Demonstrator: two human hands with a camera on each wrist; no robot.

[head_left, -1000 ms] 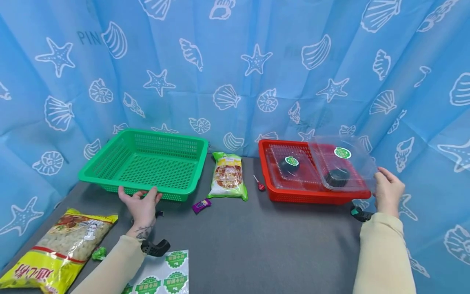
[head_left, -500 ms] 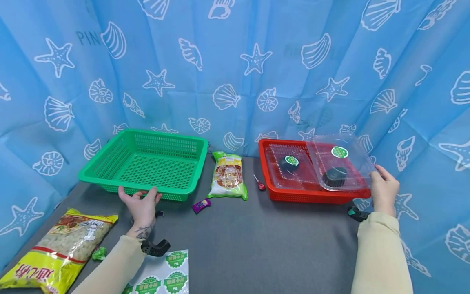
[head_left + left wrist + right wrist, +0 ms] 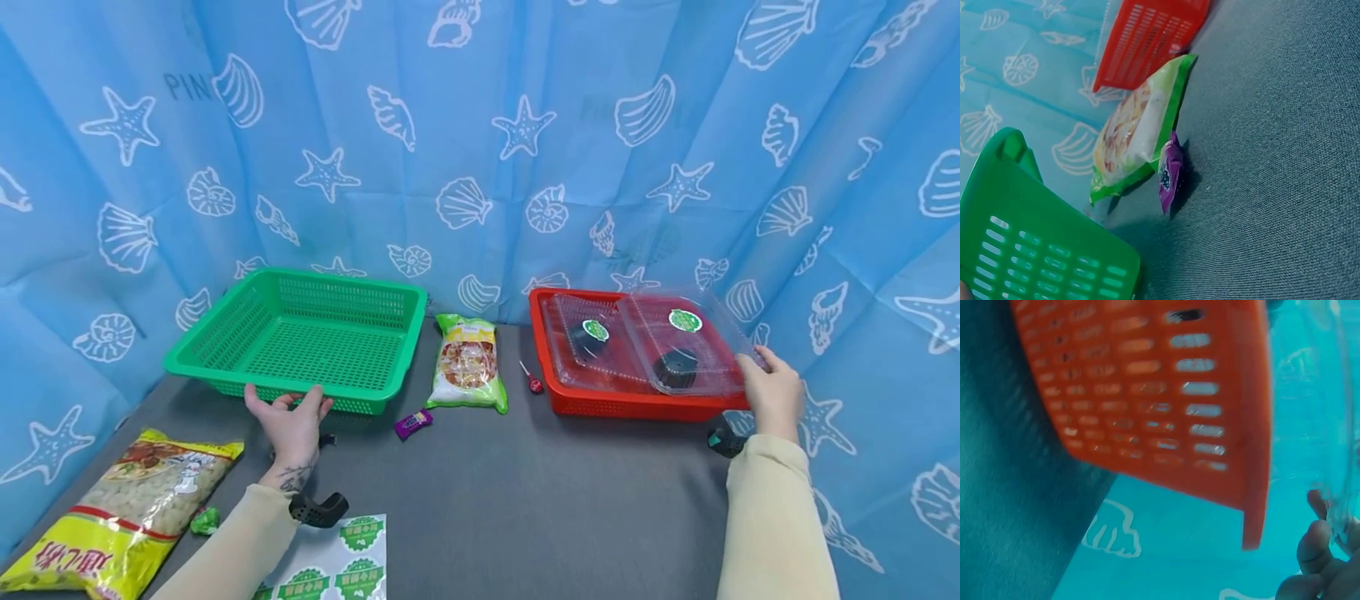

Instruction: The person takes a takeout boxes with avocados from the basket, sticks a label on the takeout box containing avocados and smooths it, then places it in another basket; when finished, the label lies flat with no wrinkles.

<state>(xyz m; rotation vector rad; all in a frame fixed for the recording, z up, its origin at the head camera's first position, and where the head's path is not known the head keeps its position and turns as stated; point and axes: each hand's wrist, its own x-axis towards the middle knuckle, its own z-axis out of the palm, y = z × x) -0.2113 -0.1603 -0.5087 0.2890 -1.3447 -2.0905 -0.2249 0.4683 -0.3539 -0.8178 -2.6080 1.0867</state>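
Note:
My right hand [image 3: 772, 393] pinches the right edge of a clear plastic box [image 3: 716, 333]. This box has a green round sticker on its lid and a dark round thing inside. It sits over the right half of the red basket [image 3: 637, 406], its right end at the basket's rim. In the right wrist view, fingers [image 3: 1314, 540] hold the box's edge beside the basket wall. A second clear box [image 3: 564, 333] with a similar sticker lies in the basket's left half. My left hand [image 3: 294, 429] touches the front of the green basket [image 3: 300, 384], thumb and fingers spread.
Between the baskets lie a green-edged food bag [image 3: 468, 364], a purple wrapped sweet [image 3: 413, 423] and a red lollipop [image 3: 535, 385]. At left are a large yellow bag [image 3: 127, 508], a green wrapped sweet [image 3: 205, 521] and a sticker sheet [image 3: 360, 550]. A blue curtain [image 3: 480, 125] stands behind.
My right hand has moved left and slightly down with the clear box, which now lies lower over the red basket. The left hand stays at the green basket.

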